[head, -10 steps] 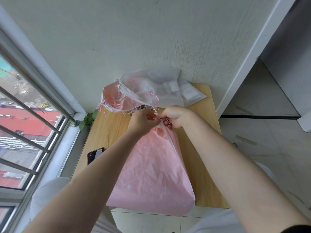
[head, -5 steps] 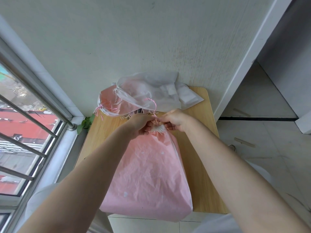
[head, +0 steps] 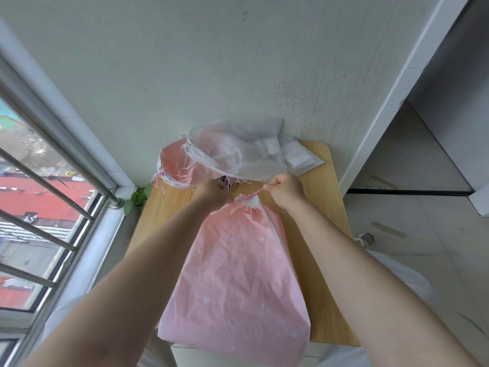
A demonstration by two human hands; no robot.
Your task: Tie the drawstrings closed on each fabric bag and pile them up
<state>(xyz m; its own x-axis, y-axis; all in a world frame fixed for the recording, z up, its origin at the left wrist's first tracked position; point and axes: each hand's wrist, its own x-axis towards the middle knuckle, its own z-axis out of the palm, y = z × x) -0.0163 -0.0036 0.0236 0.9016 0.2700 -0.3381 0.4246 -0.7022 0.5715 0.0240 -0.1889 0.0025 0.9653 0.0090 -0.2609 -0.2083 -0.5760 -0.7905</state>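
Since the earlier frame the two hands have pulled apart, and the mouth of the pink bag [head: 238, 276] is now cinched into a tight gathered pucker between them. Right hand [head: 287, 190] sits just right of and slightly beyond the pucker, fingers curled, pinching a pink drawstring [head: 258, 192] that runs taut from the pucker up to the fingers. Left hand [head: 211, 194] sits just left of the pucker, fingers curled in a fist; the string it likely holds is hidden under the hand, so cannot tell exactly what it pinches. Pink bag lies flat on the wooden table [head: 332, 207], mouth pointing away toward the wall, bottom end hanging over the table's near edge, body between the two forearms. Both hands are at the bag's far end, touching or nearly touching the gathered neck. Beyond the hands, against the wall, a heap of other bags: a white translucent bag [head: 238, 152] on top, lying over a second pink bag [head: 172, 165] whose pink strings [head: 158, 178] dangle at the heap's left side. A folded white piece [head: 301, 158] pokes out on the heap's right. A small dark thing shows between the heap and the left hand, too hidden to tell. Window bars [head: 47, 186] at left, green leaves [head: 137, 198] by the table's far left corner, tiled floor [head: 423, 247] at right.
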